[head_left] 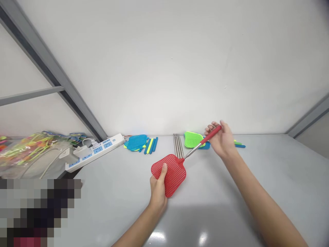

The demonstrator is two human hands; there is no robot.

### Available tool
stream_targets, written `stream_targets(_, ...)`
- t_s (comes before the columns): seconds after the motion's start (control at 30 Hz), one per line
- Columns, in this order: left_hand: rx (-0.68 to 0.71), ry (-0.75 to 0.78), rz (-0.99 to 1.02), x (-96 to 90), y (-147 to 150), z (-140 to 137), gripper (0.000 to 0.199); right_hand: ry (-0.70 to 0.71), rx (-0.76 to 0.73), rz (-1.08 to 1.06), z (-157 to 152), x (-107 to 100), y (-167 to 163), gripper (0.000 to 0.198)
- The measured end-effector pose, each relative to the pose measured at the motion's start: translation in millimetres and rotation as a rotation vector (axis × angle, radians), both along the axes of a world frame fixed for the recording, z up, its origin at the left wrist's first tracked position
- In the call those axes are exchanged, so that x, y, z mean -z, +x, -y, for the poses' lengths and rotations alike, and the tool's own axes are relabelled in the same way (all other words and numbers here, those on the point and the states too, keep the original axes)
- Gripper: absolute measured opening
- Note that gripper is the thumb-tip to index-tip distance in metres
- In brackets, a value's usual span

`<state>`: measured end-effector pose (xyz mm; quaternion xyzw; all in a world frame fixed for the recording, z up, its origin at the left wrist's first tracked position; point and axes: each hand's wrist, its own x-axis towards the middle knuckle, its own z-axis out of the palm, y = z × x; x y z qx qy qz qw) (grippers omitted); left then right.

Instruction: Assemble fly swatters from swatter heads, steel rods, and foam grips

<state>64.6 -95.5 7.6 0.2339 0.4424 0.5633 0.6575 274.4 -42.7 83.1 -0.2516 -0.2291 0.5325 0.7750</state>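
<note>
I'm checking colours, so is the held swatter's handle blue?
No, the handle is red, matching the mesh head gripped by the left hand.

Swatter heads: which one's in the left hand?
The red head, gripped by the left hand; a metal rod joins it to a red handle. The green head and blue heads lie on the table.

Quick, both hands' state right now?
Left hand: closed, holding the red perforated plastic flyswatter head.
Right hand: loosely open at the red rod-shaped handle; whether it grips cannot be told.
</note>
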Motion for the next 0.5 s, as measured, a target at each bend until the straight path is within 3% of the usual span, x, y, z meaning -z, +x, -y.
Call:
stream_targets(0.13,0.042,0.010,0.051,-0.8,-4.6,-1.3,0.035,0.060,0.133,0.074,8.3,-15.4,21.8,0.014)
stream_targets(0.27,0.058,0.003,0.063,1.2,-5.2,-0.4,0.033,-0.106,0.319,-0.075,-0.2,2.5,33.4,0.013)
stream_targets(0.37,0.056,-0.015,0.059,2.5,-5.5,-0.6,0.034,-0.344,0.211,-0.205,-11.5,25.7,32.5,0.015)
stream_targets(0.5,0.031,-0.016,0.072,1.0,-7.2,-2.5,0.034,-0.408,0.094,-0.210,-18.7,43.3,24.7,0.013)
